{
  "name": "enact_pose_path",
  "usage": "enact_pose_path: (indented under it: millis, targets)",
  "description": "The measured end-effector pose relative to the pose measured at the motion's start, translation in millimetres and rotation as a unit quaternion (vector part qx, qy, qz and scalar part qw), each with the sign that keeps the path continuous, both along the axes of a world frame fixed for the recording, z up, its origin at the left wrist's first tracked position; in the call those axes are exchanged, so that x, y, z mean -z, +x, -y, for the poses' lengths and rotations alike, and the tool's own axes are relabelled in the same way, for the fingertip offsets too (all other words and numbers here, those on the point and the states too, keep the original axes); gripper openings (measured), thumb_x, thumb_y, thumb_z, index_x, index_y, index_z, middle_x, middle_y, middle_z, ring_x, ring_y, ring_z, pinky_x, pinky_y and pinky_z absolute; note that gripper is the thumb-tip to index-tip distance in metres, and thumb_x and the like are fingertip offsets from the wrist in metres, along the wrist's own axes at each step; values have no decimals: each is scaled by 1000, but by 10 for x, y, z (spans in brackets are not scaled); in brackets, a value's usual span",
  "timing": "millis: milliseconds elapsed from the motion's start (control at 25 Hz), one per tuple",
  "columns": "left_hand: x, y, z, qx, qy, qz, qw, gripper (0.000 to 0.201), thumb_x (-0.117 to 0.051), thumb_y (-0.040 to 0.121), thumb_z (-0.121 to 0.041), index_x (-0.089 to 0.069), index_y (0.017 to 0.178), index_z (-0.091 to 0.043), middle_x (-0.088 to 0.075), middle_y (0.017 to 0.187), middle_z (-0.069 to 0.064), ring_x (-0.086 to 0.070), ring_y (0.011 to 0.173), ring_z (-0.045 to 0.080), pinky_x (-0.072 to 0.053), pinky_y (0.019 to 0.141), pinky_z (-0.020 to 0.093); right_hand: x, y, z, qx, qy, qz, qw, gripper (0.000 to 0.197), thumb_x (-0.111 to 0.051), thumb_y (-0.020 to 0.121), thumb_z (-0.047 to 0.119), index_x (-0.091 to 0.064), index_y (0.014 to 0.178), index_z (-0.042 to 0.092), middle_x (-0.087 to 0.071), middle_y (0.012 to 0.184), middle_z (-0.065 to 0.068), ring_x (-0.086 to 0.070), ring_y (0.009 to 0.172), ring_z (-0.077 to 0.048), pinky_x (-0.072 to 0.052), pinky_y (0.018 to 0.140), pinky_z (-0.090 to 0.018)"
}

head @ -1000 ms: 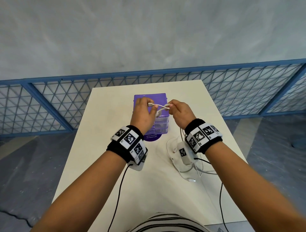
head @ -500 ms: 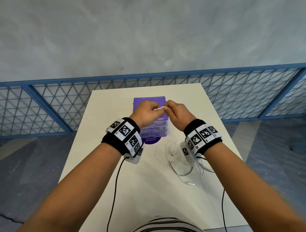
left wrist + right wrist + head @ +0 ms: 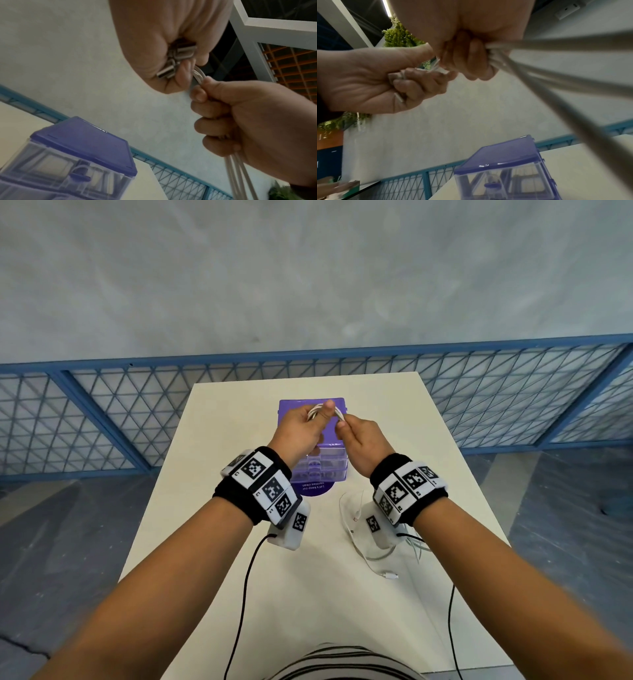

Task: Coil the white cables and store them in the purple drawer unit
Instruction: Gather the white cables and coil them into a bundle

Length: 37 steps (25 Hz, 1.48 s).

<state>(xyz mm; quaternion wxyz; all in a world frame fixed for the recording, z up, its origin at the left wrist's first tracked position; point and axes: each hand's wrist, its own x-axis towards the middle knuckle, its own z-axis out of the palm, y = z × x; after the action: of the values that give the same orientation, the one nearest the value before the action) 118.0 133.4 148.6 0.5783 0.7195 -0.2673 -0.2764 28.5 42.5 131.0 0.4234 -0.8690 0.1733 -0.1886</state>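
Coiling in progress, raised above the purple drawer unit [image 3: 312, 419]. Left hand [image 3: 301, 429] holds a small bundle of white cable loops [image 3: 320, 409], fingers curled round the turns and thumb pressed on top; the left wrist view shows metal plug ends [image 3: 178, 56] tucked in the palm. Right hand [image 3: 359, 440] pinches the cable just beside the bundle, its other fingers closed on strands [image 3: 238, 174] that trail downward. Judged from this, 1 set of cable is only partly coiled: a loose white cable [image 3: 363, 546] with a small plug lies on the table [image 3: 219, 460] near the right wrist, whether the trailing part of the held cable or a separate 1 cannot be told. Drawers appear closed, so opening, storing and closing are probably all left; contents of the clear drawers cannot be read.

Surface: pale cream rectangular table, the drawer unit standing on a purple round label. Room: grey concrete-look wall, blue-framed mesh fence [image 3: 137, 419] behind the table, grey floor; green foliage [image 3: 399, 35] appears in the right wrist view.
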Motion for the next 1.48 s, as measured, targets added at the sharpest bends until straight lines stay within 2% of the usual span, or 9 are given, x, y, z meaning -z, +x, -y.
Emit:
enact_pose_path:
  millis: [160,360,520,640,880,1040,1200,1360,1480]
  targets:
    - [62,-67,-6,-21,-57,-51,997,34,-42,94,-37,-66,95,-12,-64,79,1,-57,62,16,-45,44,17,25,34,-92,13,64,17,998,37,-32,95,13,-45,63,29,-45,59,10,-42,55,-3,-35,57,-16]
    - [137,-240,7,-21,-134,-149,980,40,-26,98,-38,-60,91,-18,-66,96,-1,-62,90,15,-51,59,19,105,110,-170,-17,94,-13,995,34,-29,95,16,-61,92,3,-63,89,-22,-61,81,-33,-49,79,-37]
    - [134,-183,-11,-43,-172,-185,967,37,-27,99,-33,-53,78,-18,-62,55,-10,-64,63,6,-49,54,23,97,69,-190,-42,110,-59,991,39,-30,96,19,-60,76,4,-53,66,-2,-47,63,-13,-38,63,-22]
    - [116,-32,-11,-99,-196,-200,955,34,-30,99,-30,-50,75,-15,-52,48,-8,-52,39,4,-46,42,22,198,4,-217,-67,52,-102,991,33,-32,95,16,-52,71,8,-44,59,7,-42,61,-15,-34,59,-11]
    - [220,279,-129,-115,-113,-13,987,34,-31,99,-22,-49,70,-15,-45,59,2,-41,31,1,-36,35,15,312,-165,-199,-86,-110,-169,976,20,-33,94,17,-51,93,8,-60,86,-21,-53,79,-34,-34,67,-31]
    - [330,301,-186,-20,21,113,993,31,-35,97,-15,-50,69,-15,-48,58,1,-43,31,1,-37,39,15,130,-128,-162,-63,-299,-135,943,21,-37,92,22,-53,101,12,-66,102,-11,-60,87,-35,-44,67,-37]
    - [374,258,-159,54,80,167,981,34,-40,96,-18,-47,62,-19,-51,52,-6,-46,49,5,-36,54,21,-9,-66,-187,-65,-305,-73,947,31,-33,89,28,-54,108,15,-66,106,-9,-61,85,-35,-45,65,-38]
    - [292,82,-168,72,9,8,997,46,-26,99,-28,-48,62,-14,-53,46,-10,-47,47,3,-37,55,18,-60,-27,-251,-60,-290,-104,949,31,-33,94,28,-45,117,10,-65,115,-12,-60,89,-39,-44,69,-39]
    - [171,-71,-167,117,20,-67,991,47,-18,98,-36,-45,64,-15,-48,32,-10,-44,32,-2,-35,41,13,-110,-7,-253,-33,-242,-116,963,25,-39,91,24,-40,107,6,-67,94,-21,-59,81,-43,-39,64,-39]
